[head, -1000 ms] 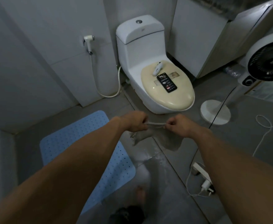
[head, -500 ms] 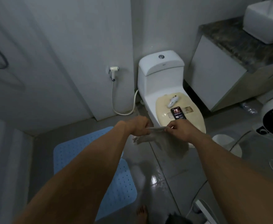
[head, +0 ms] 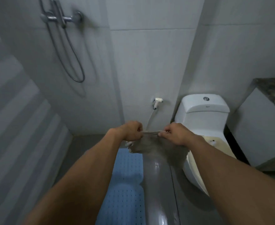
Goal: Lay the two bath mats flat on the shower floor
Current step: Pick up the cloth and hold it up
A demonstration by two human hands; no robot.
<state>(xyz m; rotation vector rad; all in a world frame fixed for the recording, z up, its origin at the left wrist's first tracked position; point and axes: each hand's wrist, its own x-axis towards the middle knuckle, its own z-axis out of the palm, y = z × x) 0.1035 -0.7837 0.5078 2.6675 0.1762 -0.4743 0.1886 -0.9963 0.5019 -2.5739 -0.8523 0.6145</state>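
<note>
Nearest on the wet grey floor (head: pixel 159 192), a perforated blue rubber mat (head: pixel 125 189) is lying flat. Beyond it, left hand (head: pixel 131 132) and right hand (head: pixel 174 133) fingers are pinching a limp beige mat (head: pixel 158 148), hanging bunched before the white toilet (head: pixel 201 120); dropped so, it is likely folding or overlapping.

The view tilts up from the floor to the tiled wall, bringing the shower mixer (head: pixel 61 17) and its looped hose (head: pixel 71 62) into sight, while the fan, the cables and the power strip on the floor drop out of frame. The left hand (head: pixel 131 131) and right hand (head: pixel 174 133) rise with the grey cloth mat (head: pixel 156 148), which now hangs in front of the toilet (head: pixel 203 120) and covers the phone on its lid. The blue mat (head: pixel 125 189) now shows only as a narrow strip between the forearms.
</note>
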